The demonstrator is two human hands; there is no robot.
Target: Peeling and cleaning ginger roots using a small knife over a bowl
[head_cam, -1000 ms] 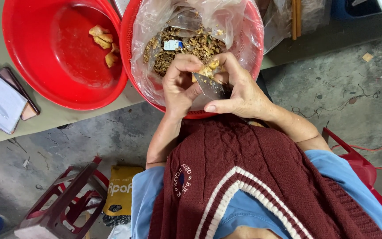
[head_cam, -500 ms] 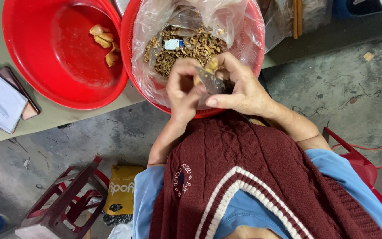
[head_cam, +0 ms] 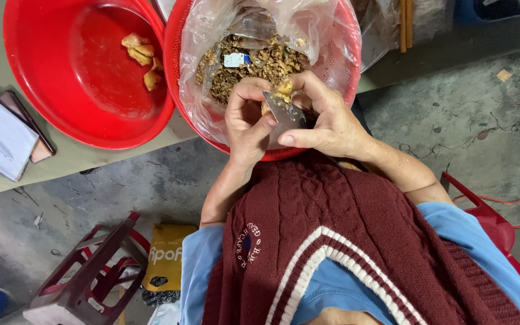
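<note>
Peeling or scraping appears to be the step in hand, worked over the lined basin (head_cam: 338,78), a red tub with a clear plastic bag inside holding a heap of brown peelings (head_cam: 254,66). Left hand (head_cam: 247,123) sits at the near rim of that basin, fingers curled and pressed round a small pale root piece (head_cam: 283,90), mostly hidden in the grip; only a yellowish knob shows above the blade. Right hand (head_cam: 326,120) is just beside it, thumb and forefinger pinching a flat grey metal blade (head_cam: 284,113) whose edge lies against the piece. Both hands touch. A small white-and-blue scrap (head_cam: 236,59) lies among the peelings, farther into the basin. Left of the lined basin, rim to rim, stands a second red basin (head_cam: 43,102) with a few peeled yellow chunks (head_cam: 141,57) at its far side. Both rest on a grey-green table edge (head_cam: 91,159). Judgement: the piece looks partly cleaned; the next move calls for short strokes with the blade angled away from the left thumb, turning the piece between strokes so shavings fall into the bag.
</note>
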